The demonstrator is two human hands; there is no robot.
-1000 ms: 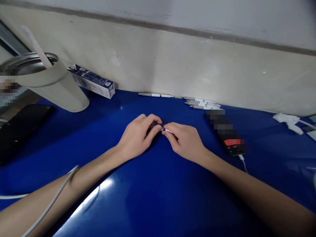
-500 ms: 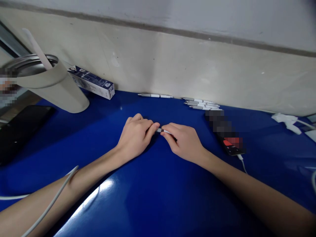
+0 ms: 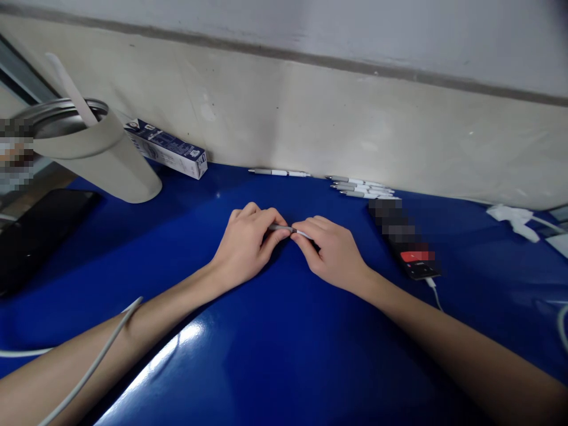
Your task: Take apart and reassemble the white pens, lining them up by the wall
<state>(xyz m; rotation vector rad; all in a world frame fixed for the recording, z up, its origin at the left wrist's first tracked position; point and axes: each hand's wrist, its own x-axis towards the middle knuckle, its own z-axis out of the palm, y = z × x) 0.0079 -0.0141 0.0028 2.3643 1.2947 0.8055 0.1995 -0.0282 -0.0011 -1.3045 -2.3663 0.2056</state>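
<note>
Over the middle of the blue table, my left hand [image 3: 251, 239] pinches the grey end of a thin grey and white pen [image 3: 280, 228] between thumb and forefinger. My right hand [image 3: 331, 251] grips the white end of the same pen, its fingertips almost touching those of my left hand. The pen lies roughly level, and its white end is partly hidden by my right fingers. Behind my hands, a single pen [image 3: 279, 173] lies near the wall. Several more grey and white pens [image 3: 361, 188] lie bunched to its right.
A beige tumbler [image 3: 119, 163] with a straw stands at the left beside a blue and white box [image 3: 171, 151]. A black case [image 3: 48, 228] is at far left. A phone [image 3: 399, 236] with a cable lies right. A white cable [image 3: 95, 367] crosses my left forearm.
My left thumb and forefinger have shifted, and the grey part of the pen now shows between them. My right hand has barely moved and keeps its hold.
</note>
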